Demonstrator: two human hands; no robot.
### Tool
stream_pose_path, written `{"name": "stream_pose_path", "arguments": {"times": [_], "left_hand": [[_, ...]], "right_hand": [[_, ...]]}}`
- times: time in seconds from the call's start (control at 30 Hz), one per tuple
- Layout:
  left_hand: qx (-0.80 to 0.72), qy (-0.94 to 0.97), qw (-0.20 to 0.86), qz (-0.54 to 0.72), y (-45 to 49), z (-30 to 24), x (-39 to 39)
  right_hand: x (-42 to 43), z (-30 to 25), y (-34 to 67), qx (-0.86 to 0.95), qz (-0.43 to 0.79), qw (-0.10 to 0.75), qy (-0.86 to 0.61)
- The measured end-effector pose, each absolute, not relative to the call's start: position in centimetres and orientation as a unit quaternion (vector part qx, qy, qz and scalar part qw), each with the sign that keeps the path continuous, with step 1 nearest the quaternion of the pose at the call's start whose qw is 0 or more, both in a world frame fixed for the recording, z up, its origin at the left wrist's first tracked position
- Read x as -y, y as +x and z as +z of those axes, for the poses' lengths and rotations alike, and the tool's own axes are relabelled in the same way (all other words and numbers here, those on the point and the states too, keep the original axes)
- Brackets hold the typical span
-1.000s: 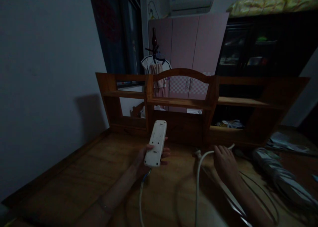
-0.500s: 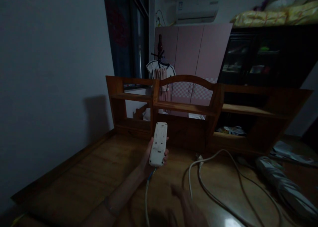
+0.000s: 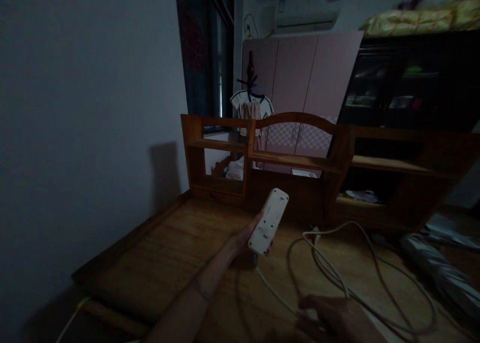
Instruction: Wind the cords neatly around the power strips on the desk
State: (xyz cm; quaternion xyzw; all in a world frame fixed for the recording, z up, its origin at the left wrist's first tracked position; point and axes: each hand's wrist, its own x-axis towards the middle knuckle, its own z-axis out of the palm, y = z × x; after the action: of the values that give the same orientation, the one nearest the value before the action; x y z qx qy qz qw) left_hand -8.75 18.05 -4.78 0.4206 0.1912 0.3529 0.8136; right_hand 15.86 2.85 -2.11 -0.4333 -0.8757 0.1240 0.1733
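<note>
My left hand point(image 3: 243, 238) is wrapped round a white power strip point(image 3: 269, 220), held up and tilted to the right. Its screwed back side faces me. From the strip's lower end, where a bit of blue shows, a white cable point(image 3: 275, 293) runs down and right to my right hand point(image 3: 332, 315). The fingers of that hand are curled closed round the cable, low in the view and partly dark. Beyond it the cable lies in loose loops on the wooden boards point(image 3: 180, 253), with a plug point(image 3: 315, 233) near the shelf.
A wooden headboard with shelves point(image 3: 296, 159) stands across the far end. To the left is a plain wall point(image 3: 93, 108). A striped bundle point(image 3: 438, 268) lies at the right. Behind stand pink wardrobe doors point(image 3: 292, 78) and a coat stand with a hung shirt point(image 3: 262, 103).
The power strip has moved right in my left hand and leans more to the right. My right hand has moved right and closed on the cable. The view has swung slightly left.
</note>
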Motion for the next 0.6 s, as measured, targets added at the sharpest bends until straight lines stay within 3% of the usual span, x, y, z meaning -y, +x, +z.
{"name": "stream_pose_path", "arguments": {"times": [0.1, 0.2, 0.33, 0.6], "left_hand": [[-0.210, 0.424, 0.838, 0.274, -7.9, -5.2, -16.9], [-0.215, 0.421, 0.868, 0.150, -7.1, -4.9, -15.1], [-0.225, 0.433, 0.872, -0.036, -6.9, -4.1, -13.0], [-0.200, 0.435, 0.877, -0.029, -8.7, -2.6, -12.7]], "right_hand": [[-4.4, 2.7, 19.2, 0.892, 0.007, 0.224, -0.393], [-6.8, 6.1, 20.9, 0.893, -0.010, 0.239, -0.381], [-10.0, 7.6, 21.1, 0.877, 0.052, 0.278, -0.389], [-13.4, 7.8, 20.3, 0.832, 0.294, 0.272, -0.385]]}}
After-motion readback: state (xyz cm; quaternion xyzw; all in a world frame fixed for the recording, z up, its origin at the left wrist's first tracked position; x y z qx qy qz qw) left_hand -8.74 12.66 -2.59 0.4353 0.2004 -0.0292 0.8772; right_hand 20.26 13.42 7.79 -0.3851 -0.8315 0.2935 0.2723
